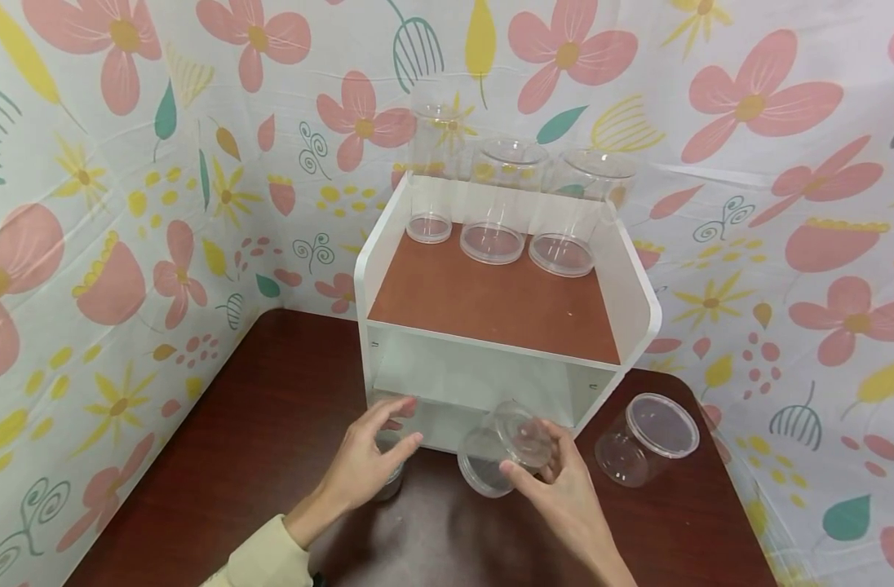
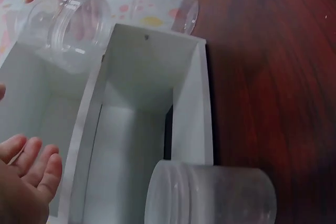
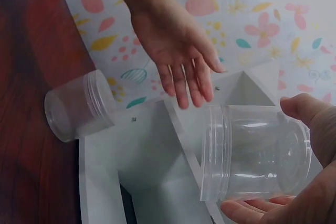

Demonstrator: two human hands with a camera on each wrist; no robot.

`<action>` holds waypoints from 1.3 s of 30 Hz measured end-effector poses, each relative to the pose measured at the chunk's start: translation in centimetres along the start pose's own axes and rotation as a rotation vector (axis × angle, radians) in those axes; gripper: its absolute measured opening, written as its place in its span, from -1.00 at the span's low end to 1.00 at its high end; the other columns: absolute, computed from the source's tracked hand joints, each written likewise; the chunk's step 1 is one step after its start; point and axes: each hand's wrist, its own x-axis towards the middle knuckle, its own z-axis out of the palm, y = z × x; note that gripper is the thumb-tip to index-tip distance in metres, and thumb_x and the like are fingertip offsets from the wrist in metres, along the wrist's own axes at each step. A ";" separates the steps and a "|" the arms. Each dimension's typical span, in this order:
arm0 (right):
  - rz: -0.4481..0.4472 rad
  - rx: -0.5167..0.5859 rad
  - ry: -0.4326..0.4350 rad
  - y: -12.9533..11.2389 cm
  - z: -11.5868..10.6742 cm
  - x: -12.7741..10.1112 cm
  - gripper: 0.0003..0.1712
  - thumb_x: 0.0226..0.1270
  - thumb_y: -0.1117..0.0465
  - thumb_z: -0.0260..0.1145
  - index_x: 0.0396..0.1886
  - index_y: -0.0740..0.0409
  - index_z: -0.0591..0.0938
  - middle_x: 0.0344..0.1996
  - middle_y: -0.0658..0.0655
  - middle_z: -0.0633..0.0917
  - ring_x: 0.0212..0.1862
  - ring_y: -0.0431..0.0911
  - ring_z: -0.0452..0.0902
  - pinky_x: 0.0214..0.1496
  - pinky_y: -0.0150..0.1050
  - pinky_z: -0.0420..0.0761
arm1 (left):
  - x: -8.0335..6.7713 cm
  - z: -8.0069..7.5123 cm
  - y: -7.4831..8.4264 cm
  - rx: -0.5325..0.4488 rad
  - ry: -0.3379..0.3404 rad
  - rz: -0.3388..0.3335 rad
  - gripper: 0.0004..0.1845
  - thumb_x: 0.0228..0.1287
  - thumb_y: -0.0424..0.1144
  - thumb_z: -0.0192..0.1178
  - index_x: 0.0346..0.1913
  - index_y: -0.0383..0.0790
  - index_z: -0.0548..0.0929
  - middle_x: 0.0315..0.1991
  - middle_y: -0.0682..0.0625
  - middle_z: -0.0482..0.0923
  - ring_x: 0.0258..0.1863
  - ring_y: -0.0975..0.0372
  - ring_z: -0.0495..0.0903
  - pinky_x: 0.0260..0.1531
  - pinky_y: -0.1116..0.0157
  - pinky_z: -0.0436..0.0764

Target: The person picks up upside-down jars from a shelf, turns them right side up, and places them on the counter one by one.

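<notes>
right hand [image 1: 564, 481] cradles the clear jar [image 1: 502, 447] tilted, lid toward the shelf opening [image 1: 476, 391]; left hand [image 1: 369, 456] spread wide, holding nothing. best kept level going in.

It looks like a small made-up work corner: flowery cloth walls [image 1: 748, 163] stand close behind a white shelf [image 1: 491, 326] on a brown table [image 1: 271, 456].

A dark reddish-brown tabletop [image 1: 256, 456] carried a white shelf unit [image 1: 638, 310] at its far middle. Three clear jars [image 1: 502, 204] stood in a row at the far edge of the unit's brown top board [image 1: 484, 306]. On the tabletop, a lidded clear jar [image 1: 645, 440] lay on its side to the right of the unit, and another small jar [image 1: 388, 481] lay near its left front.
</notes>
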 end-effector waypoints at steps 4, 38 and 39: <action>-0.011 -0.013 -0.003 0.1 0.3 0.0 -0.16 0.25 0.24 0.56 0.44 0.20 0.34 0.30 0.20 0.55 0.23 -0.04 0.57 0.13 -0.39 0.60 | -0.4 0.8 0.3 0.001 -0.090 -0.025 -0.41 0.34 -0.17 0.43 0.39 -0.16 0.54 0.26 0.00 0.57 0.10 0.16 0.63 0.11 0.11 0.63; -0.041 0.125 -0.067 0.5 1.7 -0.7 -0.20 0.23 0.36 0.53 0.40 0.25 0.35 0.28 0.29 0.56 0.20 -0.02 0.61 0.11 -0.33 0.65 | -1.6 4.7 0.4 -0.002 -0.302 -0.107 0.05 0.09 0.18 0.55 0.57 -0.13 0.29 0.42 0.05 0.41 0.33 0.16 0.46 0.31 0.03 0.48; -0.043 0.126 -0.066 0.5 1.8 -0.7 -0.21 0.23 0.36 0.53 0.40 0.25 0.36 0.27 0.29 0.57 0.19 -0.02 0.61 0.11 -0.33 0.65 | -1.6 4.8 0.4 -0.007 -0.300 -0.109 0.05 0.09 0.17 0.55 0.57 -0.13 0.30 0.42 0.05 0.42 0.33 0.16 0.46 0.30 0.03 0.49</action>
